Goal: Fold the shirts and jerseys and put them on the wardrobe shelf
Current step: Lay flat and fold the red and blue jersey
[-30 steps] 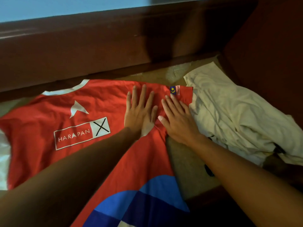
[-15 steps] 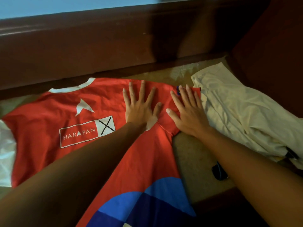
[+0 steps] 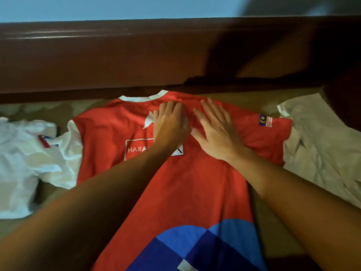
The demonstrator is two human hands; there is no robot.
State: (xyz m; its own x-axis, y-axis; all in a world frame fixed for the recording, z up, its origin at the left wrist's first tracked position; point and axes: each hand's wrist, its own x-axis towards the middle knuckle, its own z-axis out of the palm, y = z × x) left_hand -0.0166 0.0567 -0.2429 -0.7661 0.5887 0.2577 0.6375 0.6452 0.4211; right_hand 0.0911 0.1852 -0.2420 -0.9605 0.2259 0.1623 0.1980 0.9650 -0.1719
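Note:
A red jersey (image 3: 195, 182) with a white collar, a white logo box and a blue pattern at its hem lies spread flat on the bed. A small flag patch sits on its right sleeve (image 3: 265, 120). My left hand (image 3: 170, 124) lies flat on the jersey's upper back, fingers straight, partly covering the logo. Right beside it, my right hand (image 3: 216, 132) presses flat on the cloth with fingers spread. Neither hand grips the fabric.
A crumpled white garment (image 3: 25, 159) with a red and blue trim lies left of the jersey. A cream shirt (image 3: 320, 145) lies crumpled at the right. A dark wooden bed frame (image 3: 117, 61) runs along the far side, under a light blue wall.
Both hands have slid from the jersey's right sleeve to its upper middle. The view has swung left, bringing the white garment into sight and uncovering the flag patch.

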